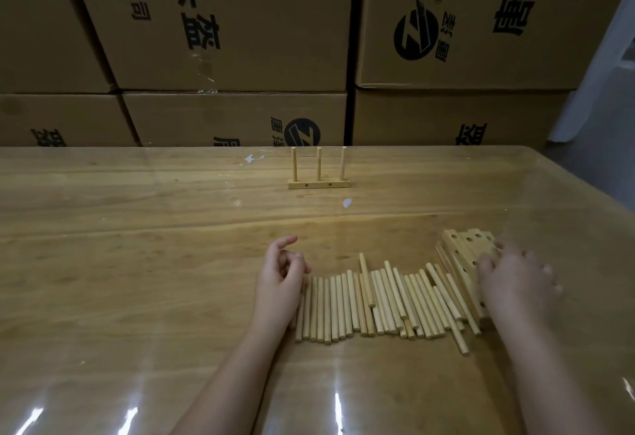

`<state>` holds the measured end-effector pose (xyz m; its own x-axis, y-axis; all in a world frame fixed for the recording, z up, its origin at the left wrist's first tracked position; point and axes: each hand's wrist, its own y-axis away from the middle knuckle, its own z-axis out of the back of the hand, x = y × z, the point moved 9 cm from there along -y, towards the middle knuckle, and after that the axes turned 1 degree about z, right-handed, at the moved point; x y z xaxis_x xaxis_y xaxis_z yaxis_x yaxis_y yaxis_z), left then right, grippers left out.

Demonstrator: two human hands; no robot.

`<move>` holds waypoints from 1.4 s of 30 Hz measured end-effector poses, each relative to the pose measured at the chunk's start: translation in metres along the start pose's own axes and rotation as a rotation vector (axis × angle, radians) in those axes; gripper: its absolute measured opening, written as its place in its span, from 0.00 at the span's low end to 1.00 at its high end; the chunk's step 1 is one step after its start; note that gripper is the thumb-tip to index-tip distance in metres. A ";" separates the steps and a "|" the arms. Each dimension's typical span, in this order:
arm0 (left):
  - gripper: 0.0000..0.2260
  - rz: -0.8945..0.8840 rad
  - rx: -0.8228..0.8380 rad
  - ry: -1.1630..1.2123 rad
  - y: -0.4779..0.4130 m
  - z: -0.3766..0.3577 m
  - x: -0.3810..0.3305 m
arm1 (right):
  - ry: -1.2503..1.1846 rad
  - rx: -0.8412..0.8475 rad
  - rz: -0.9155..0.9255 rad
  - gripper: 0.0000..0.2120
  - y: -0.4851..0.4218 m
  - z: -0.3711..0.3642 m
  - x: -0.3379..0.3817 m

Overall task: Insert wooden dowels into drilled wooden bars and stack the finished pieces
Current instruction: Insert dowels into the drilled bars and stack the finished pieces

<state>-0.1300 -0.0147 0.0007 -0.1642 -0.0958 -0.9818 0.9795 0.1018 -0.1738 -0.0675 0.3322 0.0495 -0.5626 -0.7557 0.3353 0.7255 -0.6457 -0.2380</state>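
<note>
A row of several loose wooden dowels (378, 304) lies side by side on the table in front of me. At its right end sits a pile of drilled wooden bars (464, 256). My right hand (515, 283) lies over that pile, blurred, its fingers on the bars; whether it grips one I cannot tell. My left hand (280, 280) rests at the left end of the dowel row with fingers loosely curled and nothing in them. One finished piece (319, 173), a bar with three upright dowels, stands far across the table.
The wooden table (137, 245) has a glossy clear cover with glare along the near edge. Stacked cardboard boxes (223, 39) form a wall right behind its far edge. The table's right edge (584, 187) runs diagonally.
</note>
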 end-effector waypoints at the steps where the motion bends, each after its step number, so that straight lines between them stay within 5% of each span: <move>1: 0.12 -0.001 0.001 0.008 0.000 0.000 0.000 | -0.019 0.012 -0.017 0.18 -0.002 -0.001 -0.003; 9: 0.11 0.024 -0.003 0.037 0.001 -0.001 -0.002 | -0.184 -0.043 -0.094 0.16 -0.012 0.004 -0.023; 13: 0.10 0.036 -0.012 0.041 0.001 0.001 -0.002 | -0.257 -0.290 0.043 0.15 -0.005 0.035 -0.009; 16: 0.07 0.043 -0.008 0.032 0.001 0.000 -0.001 | -0.576 -0.385 0.178 0.14 0.011 0.053 0.014; 21: 0.06 0.019 0.015 0.025 0.002 0.001 -0.004 | -1.213 -0.040 0.193 0.11 0.038 0.028 0.058; 27: 0.09 0.028 0.081 0.089 0.005 -0.003 -0.013 | -1.417 0.464 0.133 0.15 0.077 -0.032 0.111; 36: 0.05 0.029 0.309 0.108 0.014 -0.024 -0.019 | -1.441 0.584 0.192 0.25 0.104 -0.055 0.136; 42: 0.11 0.082 0.384 0.146 0.011 -0.023 -0.013 | -1.404 0.648 0.287 0.22 0.107 -0.055 0.142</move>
<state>-0.1193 0.0101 0.0100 -0.0721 0.0416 -0.9965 0.9577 -0.2763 -0.0808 -0.0918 0.1496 0.0215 0.1536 0.0992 0.9831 0.9866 -0.0706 -0.1470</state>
